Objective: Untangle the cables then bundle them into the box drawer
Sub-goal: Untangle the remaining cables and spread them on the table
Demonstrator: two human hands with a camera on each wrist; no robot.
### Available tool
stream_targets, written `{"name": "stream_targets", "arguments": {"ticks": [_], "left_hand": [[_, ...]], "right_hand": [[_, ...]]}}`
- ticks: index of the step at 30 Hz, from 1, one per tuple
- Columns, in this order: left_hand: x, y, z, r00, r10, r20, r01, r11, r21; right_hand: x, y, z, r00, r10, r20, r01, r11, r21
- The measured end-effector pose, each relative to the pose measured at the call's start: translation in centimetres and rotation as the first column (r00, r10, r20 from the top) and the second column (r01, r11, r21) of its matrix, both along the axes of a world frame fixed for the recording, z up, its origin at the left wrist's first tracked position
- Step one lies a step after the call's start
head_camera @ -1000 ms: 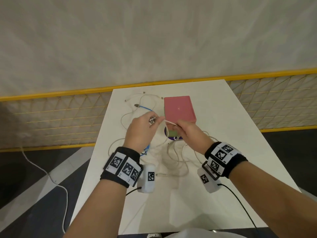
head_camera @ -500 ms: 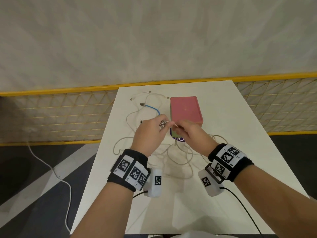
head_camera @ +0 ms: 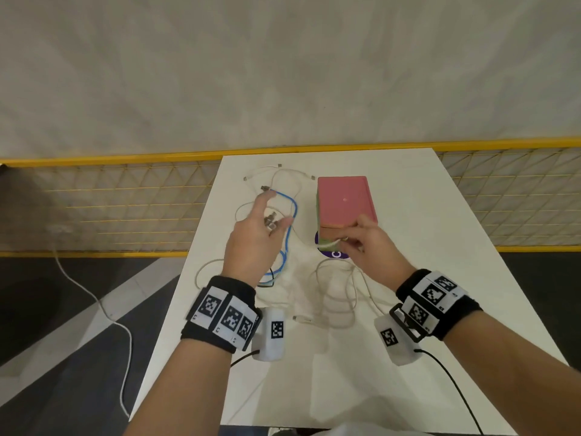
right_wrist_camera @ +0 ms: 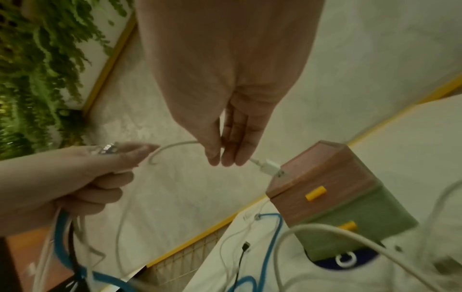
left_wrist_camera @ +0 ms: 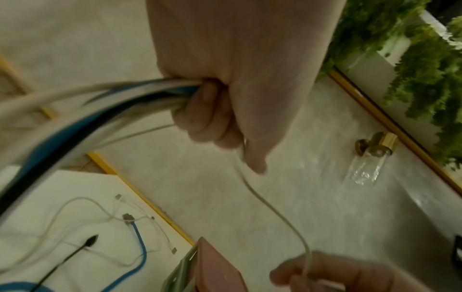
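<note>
White cable (right_wrist_camera: 175, 147) between left hand (head_camera: 254, 243) and right hand (head_camera: 367, 247)

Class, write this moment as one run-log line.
left hand: grips bunch of cables | right hand: pinches white cable near its plug | box: drawers shut | cables: still tangled on table

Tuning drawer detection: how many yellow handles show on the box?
2. The upper handle is on the pink drawer. The lower handle is on the green drawer, partly behind a white cable. Others may be hidden.
</note>
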State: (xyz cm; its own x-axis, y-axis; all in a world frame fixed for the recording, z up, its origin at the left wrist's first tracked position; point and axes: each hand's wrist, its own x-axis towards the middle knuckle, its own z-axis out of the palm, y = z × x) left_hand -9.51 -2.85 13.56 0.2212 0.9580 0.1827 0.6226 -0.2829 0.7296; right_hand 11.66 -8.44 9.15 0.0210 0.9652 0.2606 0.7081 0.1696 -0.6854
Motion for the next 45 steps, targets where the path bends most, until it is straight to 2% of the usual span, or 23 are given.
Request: {"name": "stream_targets", "arguments": {"ticks": [3, 6, 8, 10, 12, 14, 16, 18, 21, 23, 25, 29, 31, 33, 36, 38, 40, 42, 45], "left_hand": [[1.3, -1.2, 0.1, 0.967, -0.230, -0.109, 0.212, 0.965, -0.155], [2.4, -1.3, -1.1, 0.958, -0.200, -0.206, 0.184, 0.978, -0.093], [2.0, -1.0, -1.6, 0.952, -0.181, -0.248, 0.170, 0.983, -0.067], [1.2, -1.0, -1.7, 0.948, -0.189, -0.255, 0.170, 0.981, -0.092], [0.4, -1.0, -1.6, 0.967, -0.169, -0.190, 0.146, 0.981, -0.131], [-0.2, -0.9, -1.3, 0.993, -0.096, -0.071, 0.085, 0.986, -0.142], [-0.9, -0.5, -1.5, 0.999, -0.014, 0.038, 0.018, 0.993, -0.120], [-1.4, -0.3, -1.8, 0.994, 0.018, 0.103, -0.011, 0.997, -0.071], [-1.7, -0.4, -2.4, 0.980, 0.033, 0.196, -0.035, 0.999, 0.007], [-1.6, -0.7, -3.0, 0.972, 0.053, 0.229, -0.053, 0.999, -0.009], [-1.4, -1.0, -3.6, 0.968, 0.064, 0.243, -0.054, 0.997, -0.047], [-1.0, -1.3, -4.8, 0.955, 0.074, 0.288, -0.026, 0.986, -0.167], [-0.9, -1.8, -5.1, 0.949, 0.097, 0.301, -0.037, 0.979, -0.200], [-0.8, -2.4, -5.1, 0.941, 0.106, 0.322, -0.035, 0.975, -0.221], [-0.9, -2.9, -5.3, 0.934, 0.129, 0.333, -0.045, 0.967, -0.249], [-1.0, -3.0, -5.7, 0.929, 0.144, 0.342, -0.056, 0.966, -0.254], [-1.1, -3.0, -6.1, 0.930, 0.148, 0.337, -0.065, 0.967, -0.245], [-1.0, -2.8, -6.4, 0.932, 0.149, 0.330, -0.075, 0.971, -0.227], [-0.4, -2.6, -5.7, 0.909, 0.157, 0.385, -0.055, 0.964, -0.261]], "right_hand": [[-1.0, 0.9, 1.2, 0.992, 0.060, 0.112, -0.068, 0.996, 0.064], [-2.0, 1.7, 2.3, 0.986, 0.111, 0.127, -0.120, 0.991, 0.059], [-2.0, 1.7, 2.5, 0.982, 0.159, 0.105, -0.149, 0.984, -0.098], [-1.9, 1.9, 2.4, 0.967, 0.238, 0.090, -0.201, 0.930, -0.306], [-2.2, 3.3, 2.7, 0.931, 0.281, 0.233, -0.198, 0.926, -0.322], [-2.5, 5.5, 3.4, 0.922, 0.230, 0.312, -0.172, 0.964, -0.203], [-3.1, 7.5, 4.4, 0.932, 0.196, 0.306, -0.155, 0.976, -0.154], [-3.6, 8.4, 4.9, 0.944, 0.174, 0.281, -0.122, 0.973, -0.195], [-4.5, 7.5, 3.3, 0.942, 0.165, 0.291, -0.114, 0.976, -0.186], [-5.1, 6.1, 0.8, 0.884, 0.277, 0.376, -0.170, 0.941, -0.293], [-5.8, 4.5, -2.2, 0.802, 0.407, 0.436, -0.187, 0.866, -0.464], [-7.1, 2.4, -6.7, 0.685, 0.584, 0.436, -0.132, 0.687, -0.715], [-7.5, 1.8, -8.0, 0.643, 0.625, 0.442, -0.092, 0.637, -0.766], [-7.5, 1.4, -9.0, 0.636, 0.624, 0.453, -0.084, 0.640, -0.764], [-7.2, 1.2, -9.4, 0.677, 0.570, 0.465, -0.072, 0.680, -0.730], [-7.0, 1.0, -9.0, 0.774, 0.469, 0.425, -0.077, 0.736, -0.673], [-6.7, 0.8, -8.3, 0.889, 0.323, 0.323, -0.088, 0.814, -0.574], [-6.5, 0.7, -7.3, 0.971, 0.176, 0.161, -0.076, 0.869, -0.490], [-6.3, 0.5, -5.2, 0.996, 0.086, -0.012, -0.084, 0.923, -0.375]]}}
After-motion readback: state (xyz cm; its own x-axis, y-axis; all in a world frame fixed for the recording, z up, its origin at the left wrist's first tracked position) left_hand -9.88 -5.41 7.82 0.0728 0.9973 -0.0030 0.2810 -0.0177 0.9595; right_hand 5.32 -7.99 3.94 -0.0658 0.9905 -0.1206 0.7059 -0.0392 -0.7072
